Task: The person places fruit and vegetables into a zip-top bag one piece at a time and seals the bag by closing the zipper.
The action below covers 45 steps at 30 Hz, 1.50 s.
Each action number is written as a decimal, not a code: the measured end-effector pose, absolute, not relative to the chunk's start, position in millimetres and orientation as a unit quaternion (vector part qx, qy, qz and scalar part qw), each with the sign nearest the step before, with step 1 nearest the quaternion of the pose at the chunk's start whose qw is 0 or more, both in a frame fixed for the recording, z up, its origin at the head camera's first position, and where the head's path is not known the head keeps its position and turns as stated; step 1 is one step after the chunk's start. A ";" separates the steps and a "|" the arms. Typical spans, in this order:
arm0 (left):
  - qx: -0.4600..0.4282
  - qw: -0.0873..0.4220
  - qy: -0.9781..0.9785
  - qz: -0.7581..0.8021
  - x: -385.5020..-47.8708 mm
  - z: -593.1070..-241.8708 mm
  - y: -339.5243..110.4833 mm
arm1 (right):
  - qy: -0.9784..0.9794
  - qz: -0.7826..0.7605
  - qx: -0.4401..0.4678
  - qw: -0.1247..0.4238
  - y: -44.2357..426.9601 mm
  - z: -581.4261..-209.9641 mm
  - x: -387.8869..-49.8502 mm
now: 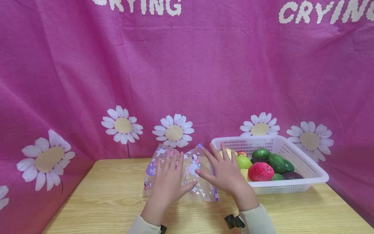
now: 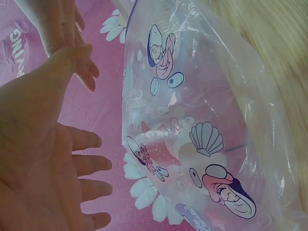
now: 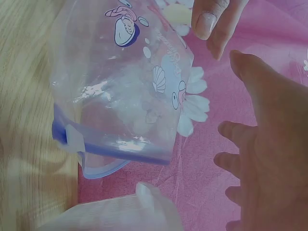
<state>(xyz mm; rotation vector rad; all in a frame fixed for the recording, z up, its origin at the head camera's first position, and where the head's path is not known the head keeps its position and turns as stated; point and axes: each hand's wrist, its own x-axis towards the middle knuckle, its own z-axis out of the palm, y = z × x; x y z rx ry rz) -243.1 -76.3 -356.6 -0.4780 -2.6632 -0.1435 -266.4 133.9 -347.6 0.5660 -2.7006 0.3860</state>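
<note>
A clear plastic bag with purple zip edge and cartoon shell prints lies on the wooden table. Over its left half is the left hand, fingers straight and spread, holding nothing. The right hand, also spread, is above the bag's right edge, beside the basket. In the left wrist view the bag stands puffed up beside the left hand. The right wrist view shows the bag's purple zip with a white slider, apart from the right hand.
A white perforated basket at the right holds a red fruit, several dark green ones, a light green one and yellow ones. Behind the wooden table hangs a pink cloth with white flowers.
</note>
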 end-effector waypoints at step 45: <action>-0.164 0.118 -0.937 -0.284 -243.3 -352.5 -76.4 | -0.782 0.471 0.357 0.196 112.1 -344.5 -270.9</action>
